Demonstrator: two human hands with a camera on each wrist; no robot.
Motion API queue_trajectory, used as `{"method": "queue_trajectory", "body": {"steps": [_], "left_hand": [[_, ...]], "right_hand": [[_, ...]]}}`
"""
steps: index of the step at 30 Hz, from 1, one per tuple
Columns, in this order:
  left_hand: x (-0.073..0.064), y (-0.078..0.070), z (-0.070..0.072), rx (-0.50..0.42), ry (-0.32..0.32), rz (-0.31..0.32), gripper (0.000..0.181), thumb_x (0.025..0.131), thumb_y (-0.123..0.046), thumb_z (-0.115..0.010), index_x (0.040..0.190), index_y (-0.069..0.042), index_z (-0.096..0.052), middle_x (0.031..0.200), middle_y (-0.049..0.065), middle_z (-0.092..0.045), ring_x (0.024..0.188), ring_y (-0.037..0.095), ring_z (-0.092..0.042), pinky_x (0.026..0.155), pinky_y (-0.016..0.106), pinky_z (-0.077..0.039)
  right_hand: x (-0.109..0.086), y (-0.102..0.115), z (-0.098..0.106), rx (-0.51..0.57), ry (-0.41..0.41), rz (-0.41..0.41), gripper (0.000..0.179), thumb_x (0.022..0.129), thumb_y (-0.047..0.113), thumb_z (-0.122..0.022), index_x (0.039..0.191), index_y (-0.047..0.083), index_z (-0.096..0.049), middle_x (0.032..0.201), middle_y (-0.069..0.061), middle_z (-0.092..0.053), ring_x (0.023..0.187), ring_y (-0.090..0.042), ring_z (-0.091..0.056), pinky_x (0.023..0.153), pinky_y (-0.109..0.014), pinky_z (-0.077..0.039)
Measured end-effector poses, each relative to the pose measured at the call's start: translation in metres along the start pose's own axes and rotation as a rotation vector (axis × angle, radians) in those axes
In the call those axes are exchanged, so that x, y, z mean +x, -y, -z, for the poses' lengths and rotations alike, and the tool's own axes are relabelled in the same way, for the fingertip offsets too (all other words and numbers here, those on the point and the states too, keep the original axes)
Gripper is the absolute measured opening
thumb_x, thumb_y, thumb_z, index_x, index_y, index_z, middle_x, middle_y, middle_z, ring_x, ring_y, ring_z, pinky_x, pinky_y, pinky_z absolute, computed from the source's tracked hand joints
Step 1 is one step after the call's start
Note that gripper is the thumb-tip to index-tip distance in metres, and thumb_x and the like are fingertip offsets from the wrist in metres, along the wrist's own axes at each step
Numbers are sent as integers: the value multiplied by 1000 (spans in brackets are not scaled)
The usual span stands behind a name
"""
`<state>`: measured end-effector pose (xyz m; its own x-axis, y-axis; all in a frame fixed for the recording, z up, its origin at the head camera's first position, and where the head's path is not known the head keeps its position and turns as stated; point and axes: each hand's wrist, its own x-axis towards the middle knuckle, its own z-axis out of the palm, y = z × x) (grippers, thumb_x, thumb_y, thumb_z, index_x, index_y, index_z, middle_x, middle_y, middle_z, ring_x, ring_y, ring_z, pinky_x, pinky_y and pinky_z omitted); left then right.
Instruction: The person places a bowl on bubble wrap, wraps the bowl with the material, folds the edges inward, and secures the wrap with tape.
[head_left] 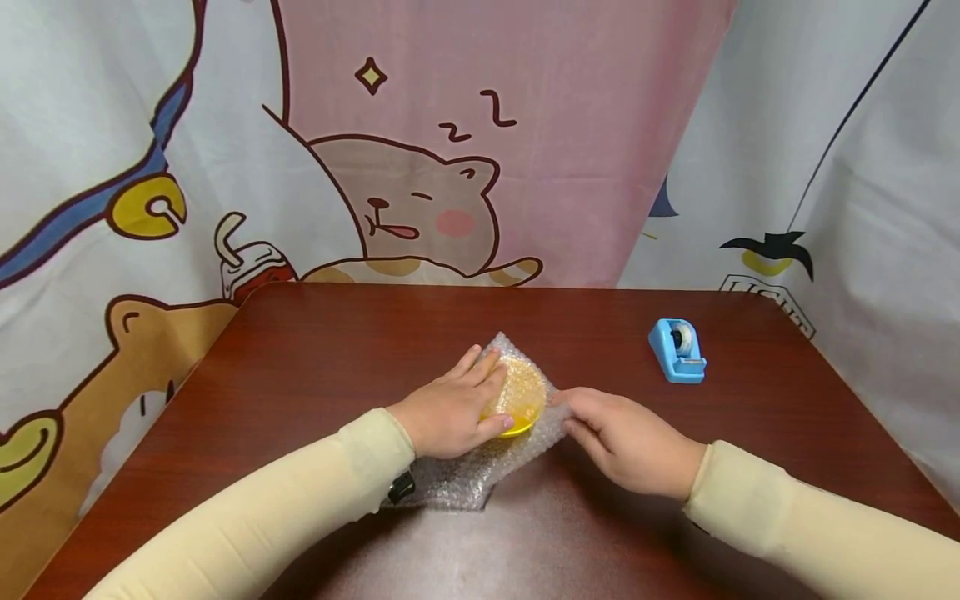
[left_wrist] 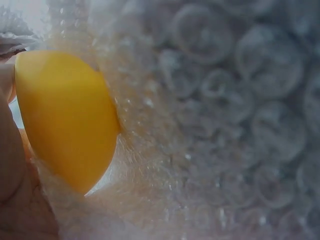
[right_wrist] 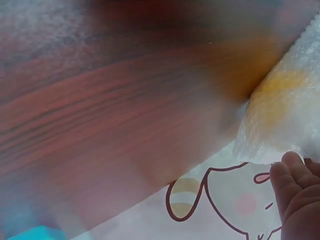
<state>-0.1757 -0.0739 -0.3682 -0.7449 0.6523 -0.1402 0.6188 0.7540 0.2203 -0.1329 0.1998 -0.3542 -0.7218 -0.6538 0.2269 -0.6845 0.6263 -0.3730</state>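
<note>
A round yellow bowl (head_left: 517, 429) sits on a sheet of clear bubble wrap (head_left: 453, 490), part of which is folded over its top. With fingers spread, my left hand (head_left: 448, 408) rests on the wrapped bowl from the left, thumb near its front rim. The left wrist view shows the bare, curved side of the bowl (left_wrist: 70, 120) next to the bubble wrap (left_wrist: 235, 100). My right hand (head_left: 630, 437) pinches the wrap's right edge between thumb and fingers. In the right wrist view, its fingers (right_wrist: 292, 175) touch the wrap (right_wrist: 300, 120); yellow shows through.
A light-blue tape dispenser (head_left: 677, 354) with a roll of tape stands at the back right of the dark reddish-brown table (head_left: 337, 358). Behind the table hangs a cartoon-printed curtain (head_left: 585, 125). A small black object (head_left: 401, 486) shows under the left cuff.
</note>
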Motion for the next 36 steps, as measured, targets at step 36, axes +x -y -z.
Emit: {"method": "queue_trajectory", "body": {"steps": [36], "left_hand": [[4,4,0,-70,13,-49,77,106,-28,-52,167,2,-16,178,17,-4,165,32,3,134,40,-9]], "right_hand": [[55,-3,-32,52,-179,-122,10,106,6,-56,107,2,-65,115,-11,-69,112,-27,-63,100,-49,-53]]}}
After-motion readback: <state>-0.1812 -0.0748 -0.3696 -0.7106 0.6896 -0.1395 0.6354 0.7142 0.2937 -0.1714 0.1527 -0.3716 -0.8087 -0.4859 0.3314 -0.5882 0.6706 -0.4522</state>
